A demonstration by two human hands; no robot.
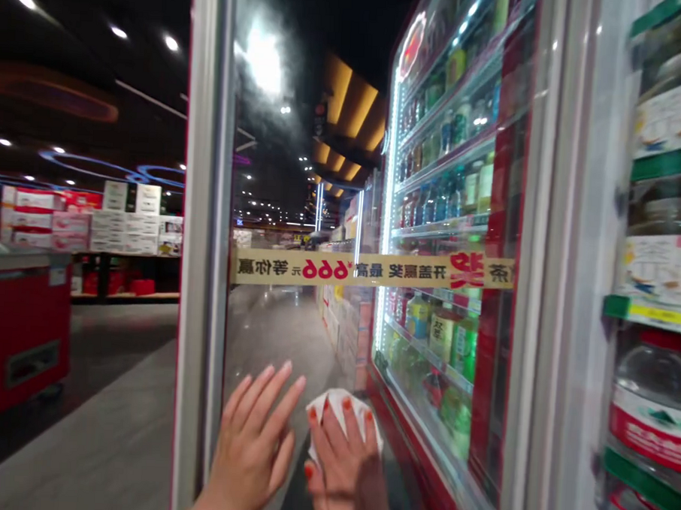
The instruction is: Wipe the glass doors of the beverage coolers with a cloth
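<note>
Against a glass cooler door point(269, 327), both hands press flat, side by side, just apart. Left hand point(250, 450): open, fingers spread, holding nothing, on the pane. Right hand point(340, 454): fingers spread over a crumpled white cloth point(334, 409), pinning it to the glass, not a closed fist. Cloth sits under palm and fingers, edges showing past the fingertips. Can't tell if it's paper or fabric.

Left of left hand, close by: the door's upright metal frame point(203, 204). Above both hands: a gold printed strip point(374, 270) across the pane, print reading mirrored, red characters near its right end. Right of right hand, past the glass: a lit drinks cooler point(451, 177), rows of bottles on shelves, LED strip down its edge. Further right, well off the hand: a clear water bottle point(653, 396) with a red label on a shelf, labelled jars point(671, 104) higher up. Ahead of the hands, through the pane: stacked cartons point(342, 330) along an aisle. Well left of the hands, beyond the frame: a red freezer cabinet point(21, 339) and stacks of boxes point(88, 221) on low shelving.
</note>
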